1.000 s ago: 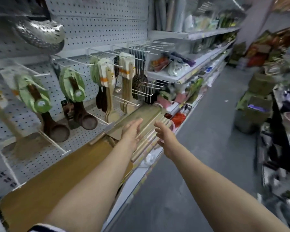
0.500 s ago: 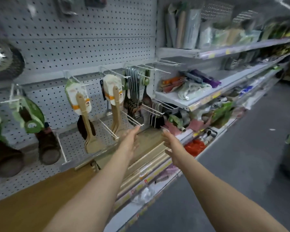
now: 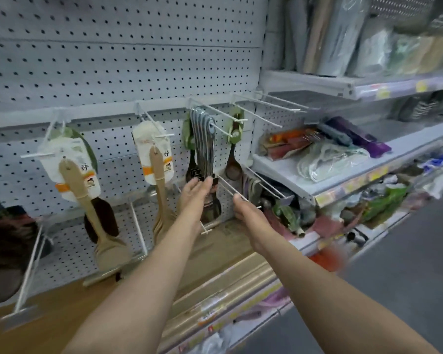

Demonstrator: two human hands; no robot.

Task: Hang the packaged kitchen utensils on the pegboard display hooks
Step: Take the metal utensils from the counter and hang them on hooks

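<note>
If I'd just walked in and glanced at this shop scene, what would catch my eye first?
Probably the two bare arms reaching in from below: the left hand has straight fingers up against a hanging bunch of metal utensils, and the right hand is beside a wire hook lower down. Left of them, pale wooden spatulas in white sleeves hang on the grey pegboard. Cluttered shelves fill the right.

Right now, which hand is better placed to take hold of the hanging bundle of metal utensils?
Left. The left hand already has its fingertips at the lower end of the metal utensils, while the right hand sits lower, beside a bare hook.
</note>
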